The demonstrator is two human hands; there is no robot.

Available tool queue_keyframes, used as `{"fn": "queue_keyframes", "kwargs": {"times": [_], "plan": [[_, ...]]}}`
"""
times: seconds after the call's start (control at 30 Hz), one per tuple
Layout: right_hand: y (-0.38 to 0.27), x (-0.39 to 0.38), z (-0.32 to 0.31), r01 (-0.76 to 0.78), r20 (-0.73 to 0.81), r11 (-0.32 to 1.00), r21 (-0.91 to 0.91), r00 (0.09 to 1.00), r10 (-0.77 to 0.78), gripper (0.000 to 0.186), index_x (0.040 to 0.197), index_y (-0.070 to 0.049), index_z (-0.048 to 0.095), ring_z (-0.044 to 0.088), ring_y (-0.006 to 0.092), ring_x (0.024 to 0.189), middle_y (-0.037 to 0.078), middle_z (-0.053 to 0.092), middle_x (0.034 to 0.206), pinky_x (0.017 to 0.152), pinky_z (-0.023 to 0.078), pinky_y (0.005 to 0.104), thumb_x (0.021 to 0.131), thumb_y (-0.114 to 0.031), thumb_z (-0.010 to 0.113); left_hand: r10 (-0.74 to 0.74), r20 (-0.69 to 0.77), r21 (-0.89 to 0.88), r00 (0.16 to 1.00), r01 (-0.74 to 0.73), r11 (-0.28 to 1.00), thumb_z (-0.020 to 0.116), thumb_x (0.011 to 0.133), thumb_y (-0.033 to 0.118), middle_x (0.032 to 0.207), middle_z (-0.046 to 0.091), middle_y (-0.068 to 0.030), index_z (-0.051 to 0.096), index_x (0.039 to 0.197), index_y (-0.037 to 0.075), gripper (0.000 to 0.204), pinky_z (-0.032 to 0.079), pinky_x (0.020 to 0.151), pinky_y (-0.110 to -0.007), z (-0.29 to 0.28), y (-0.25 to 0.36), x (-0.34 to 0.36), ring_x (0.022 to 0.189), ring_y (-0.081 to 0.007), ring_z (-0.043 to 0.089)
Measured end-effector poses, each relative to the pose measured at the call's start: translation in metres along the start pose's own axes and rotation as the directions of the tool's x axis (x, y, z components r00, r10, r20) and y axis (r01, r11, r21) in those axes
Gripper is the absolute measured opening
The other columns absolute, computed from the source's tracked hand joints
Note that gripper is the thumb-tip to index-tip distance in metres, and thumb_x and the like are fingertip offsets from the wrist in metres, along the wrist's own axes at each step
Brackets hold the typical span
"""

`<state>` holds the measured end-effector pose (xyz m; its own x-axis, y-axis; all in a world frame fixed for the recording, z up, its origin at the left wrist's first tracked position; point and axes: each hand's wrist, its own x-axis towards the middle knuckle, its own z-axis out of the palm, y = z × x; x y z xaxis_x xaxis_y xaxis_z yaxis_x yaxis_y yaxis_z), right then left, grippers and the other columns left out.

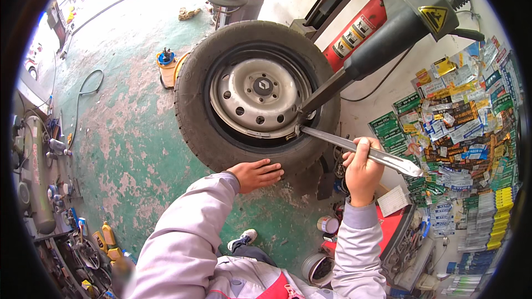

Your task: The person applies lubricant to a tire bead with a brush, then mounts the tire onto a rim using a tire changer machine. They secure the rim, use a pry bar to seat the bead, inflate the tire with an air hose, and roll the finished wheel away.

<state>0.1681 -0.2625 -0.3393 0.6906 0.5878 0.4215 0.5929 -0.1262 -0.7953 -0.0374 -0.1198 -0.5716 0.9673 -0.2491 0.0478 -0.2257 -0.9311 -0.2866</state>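
A tire [199,127] on a silver steel wheel [260,105] lies face up in the middle of the view, with the black mounting head [303,109] of the machine at the rim's right side. My left hand [257,176] rests with fingers stretched out on the near sidewall. My right hand [361,169] grips a long metal tire lever [327,137], whose far tip sits at the rim beside the mounting head.
The machine's grey arm [382,52] and red cylinder [357,22] rise at upper right. Product cards [465,138] cover the right wall. Behind are a blue-topped bucket [166,62] and a hose [83,97]. A red toolbox [392,227] sits lower right; assorted clutter [83,260] lines the left.
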Motion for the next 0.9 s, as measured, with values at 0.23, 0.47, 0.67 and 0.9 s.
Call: {"fn": "queue_keyframes", "kwargs": {"times": [0.23,0.47,0.67,0.9], "plan": [[0.029,-0.048,-0.014,-0.041,0.036,0.979,0.201,0.999,0.035,0.021,0.101,-0.002,0.054,0.06,0.0102,0.057,0.004,0.062,0.069,0.058,0.05,0.026,0.112,-0.019,0.048,0.004,-0.018,0.016,1.0,-0.004,1.0,0.055,0.1,0.035,0.178,0.013,-0.0006,0.026,0.167,0.016,0.075,0.014,0.134,-0.046,0.004,0.001,-0.001,0.164,-0.0235,0.011],[0.064,-0.099,-0.031,-0.082,0.029,0.951,0.299,0.997,0.077,0.019,0.106,0.0,0.053,0.066,0.0166,0.065,0.014,0.067,0.08,0.065,0.056,0.0292,0.111,-0.016,0.046,0.008,-0.017,0.007,1.0,-0.008,1.0,0.055,0.1,0.034,0.177,0.015,-0.0004,0.028,0.166,0.016,0.074,0.014,0.134,-0.046,0.007,0.001,0.003,0.163,-0.0241,0.013],[0.094,-0.12,-0.051,-0.142,-0.103,0.898,0.416,0.974,0.202,0.022,0.111,0.0,0.054,0.068,0.0221,0.066,0.02,0.069,0.083,0.066,0.056,0.0307,0.111,-0.018,0.043,0.01,0.031,-0.054,0.999,-0.009,0.998,0.054,0.1,0.031,0.177,0.016,-0.0003,0.027,0.166,0.017,0.073,0.015,0.134,-0.046,0.007,0.002,0.004,0.163,-0.0234,0.015],[0.074,-0.149,-0.058,-0.146,-0.264,0.906,0.397,0.927,0.265,0.021,0.108,0.001,0.052,0.065,0.0269,0.062,0.019,0.064,0.071,0.069,0.061,0.0409,0.109,-0.018,0.042,0.003,0.033,-0.094,0.999,0.0,0.996,0.054,0.1,0.031,0.177,0.015,-0.0002,0.026,0.167,0.017,0.074,0.014,0.134,-0.045,0.005,0.0,0.006,0.163,-0.0229,0.014]]}}
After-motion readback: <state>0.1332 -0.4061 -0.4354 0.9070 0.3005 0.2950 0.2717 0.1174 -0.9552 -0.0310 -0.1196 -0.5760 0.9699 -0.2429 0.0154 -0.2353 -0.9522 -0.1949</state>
